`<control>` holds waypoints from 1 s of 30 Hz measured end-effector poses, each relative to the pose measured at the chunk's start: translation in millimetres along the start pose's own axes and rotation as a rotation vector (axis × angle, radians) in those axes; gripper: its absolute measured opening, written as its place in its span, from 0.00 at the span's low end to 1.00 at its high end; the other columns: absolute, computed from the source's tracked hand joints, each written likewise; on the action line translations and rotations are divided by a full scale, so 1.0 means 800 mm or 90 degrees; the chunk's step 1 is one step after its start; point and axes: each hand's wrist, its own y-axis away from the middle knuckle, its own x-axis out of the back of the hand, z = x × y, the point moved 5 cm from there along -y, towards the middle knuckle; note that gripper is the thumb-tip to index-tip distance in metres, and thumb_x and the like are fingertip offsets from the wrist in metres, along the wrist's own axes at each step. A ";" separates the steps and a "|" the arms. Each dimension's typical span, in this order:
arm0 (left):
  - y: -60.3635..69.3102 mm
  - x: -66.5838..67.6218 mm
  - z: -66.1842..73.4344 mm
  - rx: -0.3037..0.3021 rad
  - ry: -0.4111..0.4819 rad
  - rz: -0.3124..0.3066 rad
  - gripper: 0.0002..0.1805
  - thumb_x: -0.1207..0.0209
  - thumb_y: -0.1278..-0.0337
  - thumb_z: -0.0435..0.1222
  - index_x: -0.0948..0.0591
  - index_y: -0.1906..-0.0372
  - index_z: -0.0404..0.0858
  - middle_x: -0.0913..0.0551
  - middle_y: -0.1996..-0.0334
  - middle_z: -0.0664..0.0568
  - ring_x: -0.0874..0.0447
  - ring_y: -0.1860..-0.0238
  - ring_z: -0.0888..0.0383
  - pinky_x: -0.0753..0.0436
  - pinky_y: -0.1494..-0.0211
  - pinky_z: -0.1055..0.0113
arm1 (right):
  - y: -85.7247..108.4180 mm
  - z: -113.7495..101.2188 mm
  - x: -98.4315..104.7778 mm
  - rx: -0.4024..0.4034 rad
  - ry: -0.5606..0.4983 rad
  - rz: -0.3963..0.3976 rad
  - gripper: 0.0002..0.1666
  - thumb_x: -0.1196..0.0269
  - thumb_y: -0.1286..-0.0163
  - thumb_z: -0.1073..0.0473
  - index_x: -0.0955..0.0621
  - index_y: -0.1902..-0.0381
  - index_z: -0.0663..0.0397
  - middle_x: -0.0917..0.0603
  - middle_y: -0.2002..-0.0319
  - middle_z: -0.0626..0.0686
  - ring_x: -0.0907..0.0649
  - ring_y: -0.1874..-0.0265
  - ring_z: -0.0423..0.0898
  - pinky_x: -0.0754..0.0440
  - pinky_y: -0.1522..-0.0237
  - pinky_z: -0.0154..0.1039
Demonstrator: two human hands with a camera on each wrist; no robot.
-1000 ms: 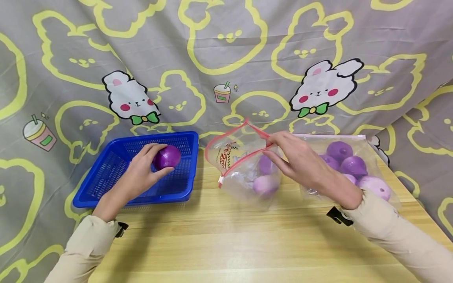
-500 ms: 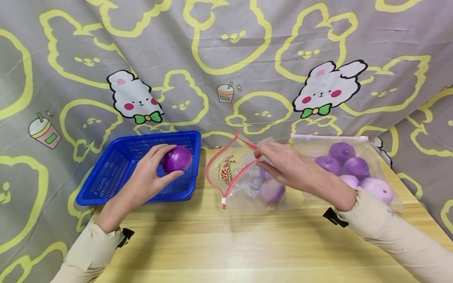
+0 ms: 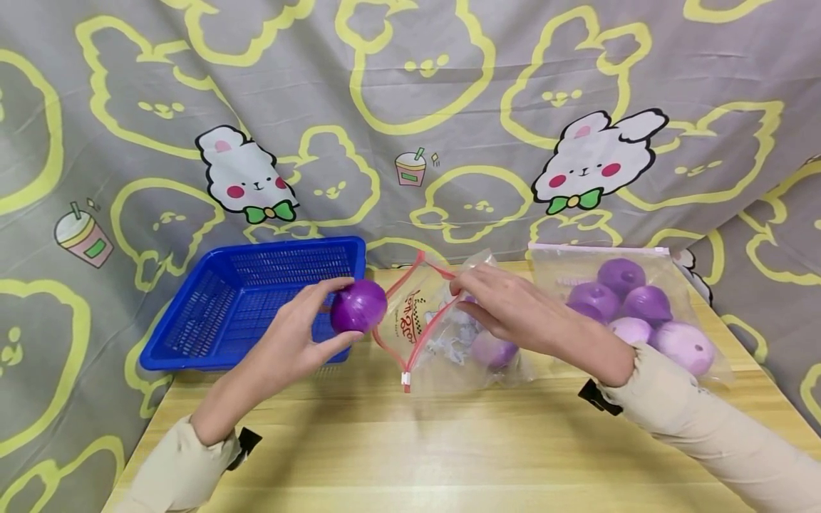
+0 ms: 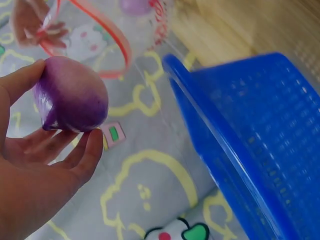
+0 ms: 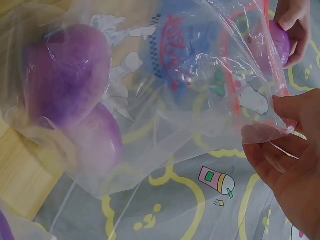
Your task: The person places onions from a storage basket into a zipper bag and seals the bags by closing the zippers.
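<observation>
My left hand (image 3: 288,338) holds a shiny purple onion (image 3: 359,306) between thumb and fingers, just right of the blue basket's edge. In the left wrist view the onion (image 4: 72,95) shows a pale side and a small pointed tip. A clear zip bag (image 3: 405,320) with a red zip strip stands with its mouth spread toward that onion. My right hand (image 3: 513,303) pinches the rim of the bag's mouth. Inside the bag lie purple onions (image 5: 70,75), two of them visible through the plastic in the right wrist view.
The blue perforated basket (image 3: 288,244) stands at the left; no onion shows in it. A second clear bag (image 3: 551,260) with a pale zip lies at the right, holding several purple onions (image 3: 646,303). A patterned curtain (image 3: 449,85) hangs behind the wooden table (image 3: 410,442).
My left hand has carried the onion rightward, from over the basket to beside the bag's mouth. My right hand has shifted left with the bag's rim, and the mouth has turned and narrowed.
</observation>
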 end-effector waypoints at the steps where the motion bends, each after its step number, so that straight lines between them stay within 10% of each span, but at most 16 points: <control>1: 0.000 -0.004 0.005 -0.007 0.004 -0.008 0.38 0.28 0.46 0.42 0.30 0.32 0.41 0.24 0.39 0.45 0.19 0.47 0.51 0.15 0.51 0.56 | 0.000 0.000 0.000 0.000 -0.003 0.001 0.13 0.33 0.33 0.64 0.24 0.54 0.55 0.18 0.60 0.49 0.22 0.65 0.43 0.18 0.64 0.37; 13: -0.009 -0.043 0.028 -0.067 -0.037 -0.075 0.36 0.30 0.44 0.49 0.29 0.33 0.41 0.24 0.39 0.53 0.25 0.39 0.56 0.17 0.45 0.58 | 0.004 -0.008 0.005 0.033 -0.002 0.031 0.13 0.32 0.35 0.65 0.24 0.56 0.56 0.20 0.64 0.49 0.24 0.67 0.42 0.20 0.65 0.37; 30: -0.008 -0.055 0.028 -0.078 -0.109 -0.108 0.34 0.36 0.40 0.56 0.26 0.34 0.43 0.22 0.40 0.49 0.28 0.36 0.53 0.27 0.34 0.51 | 0.016 -0.005 0.016 0.016 0.002 0.052 0.13 0.31 0.36 0.65 0.23 0.56 0.56 0.19 0.63 0.49 0.23 0.66 0.42 0.19 0.64 0.37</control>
